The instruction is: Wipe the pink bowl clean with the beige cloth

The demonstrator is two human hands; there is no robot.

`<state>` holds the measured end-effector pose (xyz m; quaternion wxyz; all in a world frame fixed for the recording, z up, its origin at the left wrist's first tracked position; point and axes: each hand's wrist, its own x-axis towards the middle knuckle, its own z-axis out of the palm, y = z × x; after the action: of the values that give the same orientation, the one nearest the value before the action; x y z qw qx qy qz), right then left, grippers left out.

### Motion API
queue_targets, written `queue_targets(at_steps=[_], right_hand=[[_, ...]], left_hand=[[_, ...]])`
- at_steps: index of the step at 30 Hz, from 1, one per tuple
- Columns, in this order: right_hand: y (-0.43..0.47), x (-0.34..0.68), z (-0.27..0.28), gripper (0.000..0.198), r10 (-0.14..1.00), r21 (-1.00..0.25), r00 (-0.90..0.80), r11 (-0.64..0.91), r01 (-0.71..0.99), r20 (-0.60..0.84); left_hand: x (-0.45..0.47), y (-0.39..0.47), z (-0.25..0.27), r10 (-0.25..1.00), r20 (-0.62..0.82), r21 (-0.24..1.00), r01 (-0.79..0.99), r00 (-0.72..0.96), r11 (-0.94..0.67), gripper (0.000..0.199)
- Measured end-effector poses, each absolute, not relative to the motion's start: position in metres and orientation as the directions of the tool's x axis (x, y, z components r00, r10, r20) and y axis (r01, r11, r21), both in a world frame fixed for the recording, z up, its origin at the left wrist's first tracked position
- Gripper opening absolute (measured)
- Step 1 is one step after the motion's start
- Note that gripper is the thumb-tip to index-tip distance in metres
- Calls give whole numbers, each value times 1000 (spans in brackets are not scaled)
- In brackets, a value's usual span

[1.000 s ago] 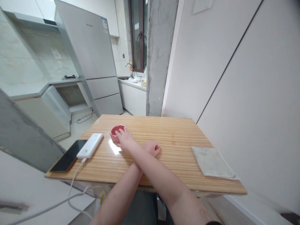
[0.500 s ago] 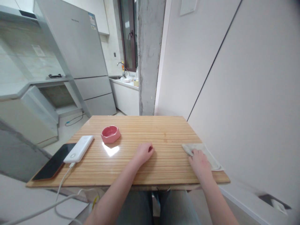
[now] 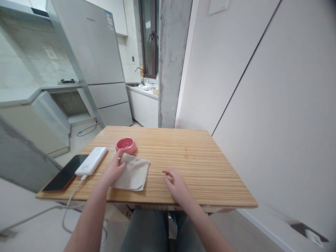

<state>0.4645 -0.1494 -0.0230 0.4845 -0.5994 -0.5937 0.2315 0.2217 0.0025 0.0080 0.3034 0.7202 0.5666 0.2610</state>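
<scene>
Head view: your left hand (image 3: 114, 170) is at the left edge of a folded pale cloth (image 3: 133, 172), thumb over the fabric and fingers reaching up to the near side of a pink ashtray (image 3: 126, 147). Your thumb and forefinger are spread part way; you cannot tell from here whether the hand pinches the cloth or just rests on it, nor whether the fingertips touch the ashtray. The cloth lies flat on the wooden table (image 3: 199, 157), left of the middle and toward your side, with its top edge just beside the ashtray, which sits upright.

Your right hand (image 3: 178, 187) is over the near part of the table, to the right of the cloth and apart from it. Its fingers are loosely curled, with a small gap between thumb and fingertips, and it has hold of nothing.

To your left, a white power bank (image 3: 92, 161) lies partly over a dark tablet (image 3: 64, 176) near the table's left edge. A white cable (image 3: 76, 190) runs from the power bank's near end down over the table edge.
</scene>
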Motion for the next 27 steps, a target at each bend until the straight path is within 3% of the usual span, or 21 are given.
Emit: queue_targets(at_steps=[4, 7, 9, 11, 13, 14, 16, 18, 21, 27], right_hand=[[-149, 486, -35, 27, 932, -842, 213, 145, 520, 292], [-146, 499, -41, 35, 919, -827, 237, 144, 543, 316], [-141, 510, -42, 35, 910, -818, 253, 141, 558, 329], [-132, 522, -42, 32, 908, -813, 262, 129, 568, 326], [-116, 532, -41, 31, 910, -816, 274, 109, 568, 312], [-107, 536, -41, 32, 908, -818, 280, 106, 565, 311], [-85, 540, -40, 36, 900, -829, 281, 138, 542, 334], [-65, 541, -42, 44, 890, -842, 249, 223, 492, 381], [-44, 539, -49, 52, 867, -838, 240, 295, 459, 437], [-41, 541, -63, 35, 885, -811, 260, 192, 552, 386]], left_hand=[[186, 25, 3, 999, 41, 405, 913, 36, -49, 71], [186, 20, 3, 990, 119, 284, 958, -74, 38, 66], [198, 9, 7, 957, 253, 250, 965, -140, 75, 61], [223, -2, 11, 894, 435, 288, 957, -106, -27, 54], [261, -10, 13, 850, 522, 374, 876, 72, -304, 46], [283, -13, 12, 841, 500, 420, 791, 208, -445, 41], [333, -16, 9, 813, 384, 509, 635, 437, -582, 38], [378, -14, 2, 764, 319, 551, 547, 561, -631, 40], [422, -3, -14, 711, 339, 613, 429, 616, -664, 45], [427, 15, -46, 773, 247, 763, 375, 584, -526, 20]])
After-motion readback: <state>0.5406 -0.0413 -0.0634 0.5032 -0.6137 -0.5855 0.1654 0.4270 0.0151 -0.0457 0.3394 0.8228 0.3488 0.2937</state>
